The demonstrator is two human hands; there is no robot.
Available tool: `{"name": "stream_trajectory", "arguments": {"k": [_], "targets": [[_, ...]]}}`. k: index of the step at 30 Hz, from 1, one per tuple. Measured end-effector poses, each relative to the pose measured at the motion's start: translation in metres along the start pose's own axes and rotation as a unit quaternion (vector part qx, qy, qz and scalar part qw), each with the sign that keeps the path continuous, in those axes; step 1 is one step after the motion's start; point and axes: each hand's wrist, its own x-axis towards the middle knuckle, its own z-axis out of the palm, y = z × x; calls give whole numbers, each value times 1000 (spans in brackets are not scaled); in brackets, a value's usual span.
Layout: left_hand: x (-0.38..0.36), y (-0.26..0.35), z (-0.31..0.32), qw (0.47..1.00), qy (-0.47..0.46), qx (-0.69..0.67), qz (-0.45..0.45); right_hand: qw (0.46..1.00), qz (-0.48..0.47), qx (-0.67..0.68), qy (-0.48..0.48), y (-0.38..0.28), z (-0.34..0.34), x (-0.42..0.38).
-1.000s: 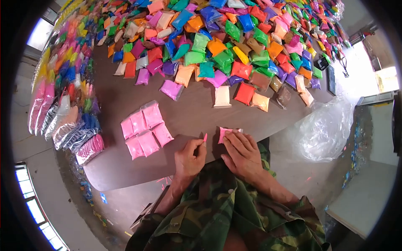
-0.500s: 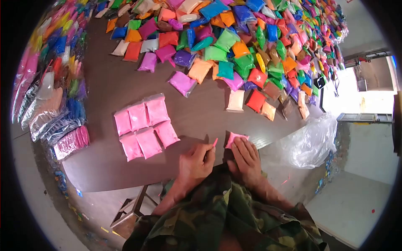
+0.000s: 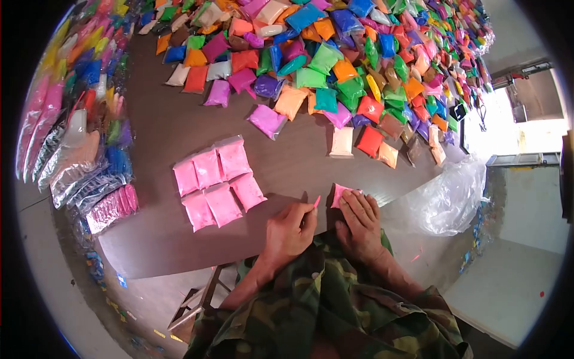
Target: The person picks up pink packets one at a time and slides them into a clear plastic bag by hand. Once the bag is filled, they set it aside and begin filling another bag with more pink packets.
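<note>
My left hand [image 3: 290, 230] is closed near the front edge of the table, with a thin pink strip [image 3: 317, 201] sticking up between thumb and forefinger. To its right, my right hand [image 3: 360, 222] lies palm down, fingers stretched over a small pink packet [image 3: 338, 194]. Only the upper left part of that packet shows; the fingers cover the rest. Left of my hands, several similar pink packets [image 3: 220, 204] lie flat in two rows, side by side.
A large heap of colourful packets [image 3: 311, 78] covers the back of the brown table [image 3: 161, 251]. Bundles of bagged packets [image 3: 110, 206] line the left side. A crumpled clear plastic bag [image 3: 451, 200] lies at the right edge. Below the table stands a stool [image 3: 194, 305].
The whole view has shifted slightly to the right. Both hands keep nearly the same place by the table edge, the right still over the pink packet and the left still holding the strip.
</note>
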Motion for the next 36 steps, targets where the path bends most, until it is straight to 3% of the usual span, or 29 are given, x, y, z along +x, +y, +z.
{"name": "stream_trajectory", "arguments": {"k": [6,14,27,36], "targets": [[-5,-1,8,999,38,31,0,999,-10,13,45,5,-18,-3],[-6,1,15,996,71,60,2,999,-32,-2,-5,23,-9,-17],[-6,3,18,993,72,92,15,995,-62,37,74,32,0,-3],[-7,4,16,991,68,112,7,996,-51,34,72,23,-20,4]]}}
